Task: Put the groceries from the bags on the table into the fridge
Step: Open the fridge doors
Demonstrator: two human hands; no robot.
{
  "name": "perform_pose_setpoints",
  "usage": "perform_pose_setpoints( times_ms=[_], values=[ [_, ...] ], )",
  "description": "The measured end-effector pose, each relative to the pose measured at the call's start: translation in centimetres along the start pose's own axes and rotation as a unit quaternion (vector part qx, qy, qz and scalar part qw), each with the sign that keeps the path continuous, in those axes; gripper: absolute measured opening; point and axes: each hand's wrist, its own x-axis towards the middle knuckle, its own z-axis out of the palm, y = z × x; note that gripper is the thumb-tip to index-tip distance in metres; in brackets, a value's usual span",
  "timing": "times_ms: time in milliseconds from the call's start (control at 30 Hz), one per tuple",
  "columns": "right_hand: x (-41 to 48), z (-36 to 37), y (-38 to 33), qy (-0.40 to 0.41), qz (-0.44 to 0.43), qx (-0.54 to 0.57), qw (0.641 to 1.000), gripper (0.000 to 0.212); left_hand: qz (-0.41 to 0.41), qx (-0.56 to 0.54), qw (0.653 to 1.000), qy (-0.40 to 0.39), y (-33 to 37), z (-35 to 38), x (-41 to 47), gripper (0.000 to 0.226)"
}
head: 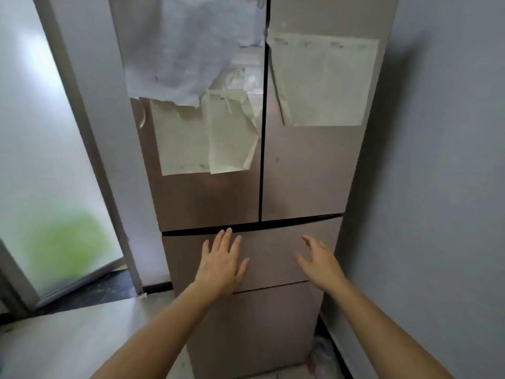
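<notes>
A tall bronze-brown fridge [300,181] fills the middle of the head view, with two upper doors and two drawers below, all closed. My left hand [222,262] lies with straight, spread fingers against the front of the upper drawer [273,255], fingertips near the gap under the left door. My right hand [318,259] is held in front of the same drawer's right side, fingers loosely spread and holding nothing. No groceries or bags are in view.
Papers [325,80] and a grey sheet [191,47] hang on the upper doors. A frosted glass door [41,160] stands to the left, a grey wall [437,187] close on the right. A crumpled plastic bag [319,354] lies on the floor at the fridge's right foot.
</notes>
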Motion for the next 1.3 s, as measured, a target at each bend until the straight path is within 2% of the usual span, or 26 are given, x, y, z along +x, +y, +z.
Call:
perform_pose_setpoints(
  times_ms=[133,233,333,400,533,600,667,833,900,967,1033,1100,1200,1267,1300],
  values=[
    [6.2,2.3,-0.4,-0.021,0.070,0.123,0.990,0.058,0.010,0.023,0.999,-0.041,-2.2,2.9,6.8,0.068],
    [10.4,4.2,-0.4,-0.037,0.160,0.248,0.955,0.056,0.015,0.027,0.997,-0.073,-2.9,5.4,9.7,0.068],
    [13.8,5.7,-1.4,-0.037,0.236,0.402,0.884,0.061,0.003,0.027,0.992,-0.121,-4.2,7.9,11.0,0.070],
    [15.6,6.6,-2.0,-0.031,0.256,0.494,0.830,0.069,0.010,0.044,0.991,-0.123,-4.6,9.2,10.6,0.069],
    [18.3,7.6,-3.2,-0.018,0.282,0.659,0.697,0.086,-0.003,0.042,0.993,-0.109,-4.7,10.7,10.4,0.076],
    [19.0,8.1,-3.4,-0.015,0.281,0.693,0.664,0.090,-0.008,0.042,0.994,-0.105,-4.5,10.8,10.5,0.082],
    [19.1,8.5,-3.0,-0.027,0.261,0.699,0.665,0.092,-0.013,0.047,0.993,-0.106,-4.4,10.9,10.5,0.085],
    [18.7,8.3,-1.8,-0.055,0.249,0.658,0.709,0.097,-0.029,0.021,0.993,-0.109,-3.7,10.0,10.5,0.081],
    [17.7,8.1,-1.9,-0.049,0.244,0.637,0.729,0.097,-0.035,-0.019,0.994,-0.100,-3.7,8.9,10.8,0.073],
    [16.4,7.9,-1.4,-0.051,0.248,0.630,0.734,0.101,-0.048,-0.073,0.993,-0.082,-3.6,7.5,11.7,0.061],
    [15.0,7.2,-0.4,-0.063,0.255,0.616,0.742,0.108,-0.077,-0.170,0.982,-0.027,-3.0,5.9,12.6,0.049],
    [13.8,6.2,0.9,-0.077,0.255,0.609,0.747,0.103,-0.098,-0.309,0.945,0.043,-1.4,4.2,13.5,0.042],
    [12.2,4.6,2.3,-0.078,0.263,0.599,0.752,0.114,-0.099,-0.507,0.851,0.093,2.8,1.5,15.2,0.044],
    [10.8,3.5,3.4,-0.062,0.272,0.593,0.756,0.115,-0.056,-0.576,0.808,0.111,6.1,0.1,16.0,0.052],
    [10.0,2.8,4.0,-0.055,0.267,0.587,0.763,0.112,-0.029,-0.581,0.803,0.129,7.7,-0.3,16.1,0.054]
  ],
)
